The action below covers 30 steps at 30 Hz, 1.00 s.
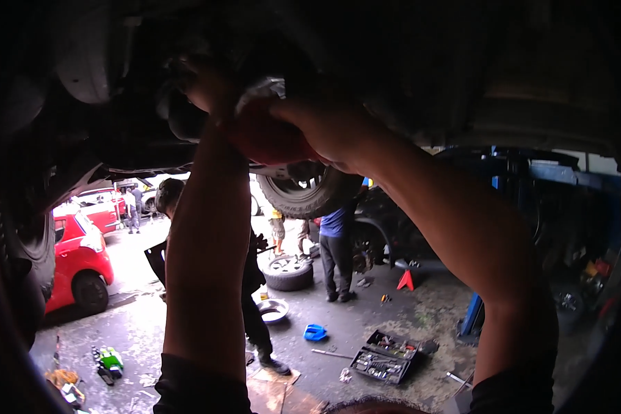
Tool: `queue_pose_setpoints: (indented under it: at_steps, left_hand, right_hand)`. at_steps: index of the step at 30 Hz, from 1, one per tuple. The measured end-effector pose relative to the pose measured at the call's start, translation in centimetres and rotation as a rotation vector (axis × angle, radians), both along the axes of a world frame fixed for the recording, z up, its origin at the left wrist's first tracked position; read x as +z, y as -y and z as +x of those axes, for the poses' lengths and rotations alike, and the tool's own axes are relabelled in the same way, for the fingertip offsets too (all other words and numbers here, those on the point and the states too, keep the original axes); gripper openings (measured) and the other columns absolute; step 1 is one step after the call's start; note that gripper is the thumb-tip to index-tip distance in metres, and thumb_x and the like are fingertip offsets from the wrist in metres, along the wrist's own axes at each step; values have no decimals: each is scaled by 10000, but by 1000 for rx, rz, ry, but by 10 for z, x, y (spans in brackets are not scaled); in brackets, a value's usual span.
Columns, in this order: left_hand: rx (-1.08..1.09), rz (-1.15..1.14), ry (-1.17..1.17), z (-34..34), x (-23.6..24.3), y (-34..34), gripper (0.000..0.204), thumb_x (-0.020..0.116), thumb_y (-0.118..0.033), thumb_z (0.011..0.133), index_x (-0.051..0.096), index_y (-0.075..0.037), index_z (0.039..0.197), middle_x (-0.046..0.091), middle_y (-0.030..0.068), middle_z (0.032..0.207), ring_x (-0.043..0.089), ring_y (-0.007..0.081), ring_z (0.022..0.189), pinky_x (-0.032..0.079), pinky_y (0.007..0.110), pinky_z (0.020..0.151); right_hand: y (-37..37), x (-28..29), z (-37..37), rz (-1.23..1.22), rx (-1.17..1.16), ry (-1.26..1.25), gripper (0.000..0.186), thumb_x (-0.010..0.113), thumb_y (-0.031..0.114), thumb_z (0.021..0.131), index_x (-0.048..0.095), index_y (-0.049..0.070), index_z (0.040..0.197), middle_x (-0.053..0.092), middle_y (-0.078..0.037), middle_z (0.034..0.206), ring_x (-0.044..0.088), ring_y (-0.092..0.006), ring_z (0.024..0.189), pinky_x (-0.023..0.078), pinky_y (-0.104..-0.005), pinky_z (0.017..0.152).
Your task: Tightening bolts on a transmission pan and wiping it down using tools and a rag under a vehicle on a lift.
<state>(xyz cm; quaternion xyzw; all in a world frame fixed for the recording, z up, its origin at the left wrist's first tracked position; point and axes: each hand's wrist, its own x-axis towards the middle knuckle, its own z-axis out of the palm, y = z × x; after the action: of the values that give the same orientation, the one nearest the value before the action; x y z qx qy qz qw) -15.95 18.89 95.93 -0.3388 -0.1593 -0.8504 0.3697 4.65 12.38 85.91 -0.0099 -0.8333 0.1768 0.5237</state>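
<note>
Both my arms reach up under a raised vehicle's dark underbody [421,62]. My left hand [205,86] is among shadowed parts near a rounded grey part [83,48]; its fingers are too dark to make out. My right hand [324,131] is closed around a dull red thing [265,134], whose kind the shade hides. A pale shiny piece [265,88] shows just above the red thing. Below my hands hangs a wheel with a dark tyre [307,193].
An open toolbox [386,359], a blue container [314,332], a metal basin [274,310] and a loose wheel [288,274] lie on the floor [207,386]. A person in dark clothes [255,310] stands behind my left forearm, another in blue [334,241] farther back. A red car [79,255] is at left.
</note>
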Motion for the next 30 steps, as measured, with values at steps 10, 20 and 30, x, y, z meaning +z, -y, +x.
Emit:
queue_pose_setpoints:
  at_steps: [10, 20, 30]
  left_hand:
    - [-529, 263, 32, 18, -6, -1, 323, 574, -206, 879, 646, -48, 1151, 663, 159, 1059, 659, 318, 994, 578, 418, 764]
    - [-324, 17, 200, 4, 4, -7, 375, 467, -351, 940, 665, -64, 1077, 681, 182, 987, 669, 342, 957, 551, 440, 789]
    - [-71, -185, 305, -27, 25, -17, 559, 334, -516, 992, 674, -76, 1045, 698, 207, 941, 673, 378, 932, 512, 473, 824]
  right_hand:
    - [-14, 0, 1, -150, -45, 59, 272, 637, 231, 896, 599, 10, 1050, 664, -118, 859, 689, -183, 699, 553, -287, 512]
    - [-16, 0, 8, -113, 90, 41, 224, 647, 137, 867, 644, -52, 987, 682, -126, 865, 687, -181, 743, 586, -313, 675]
    - [-8, -1, 5, -179, 77, 65, 255, 617, 127, 897, 561, -42, 1079, 666, -163, 981, 704, -232, 861, 605, -362, 760]
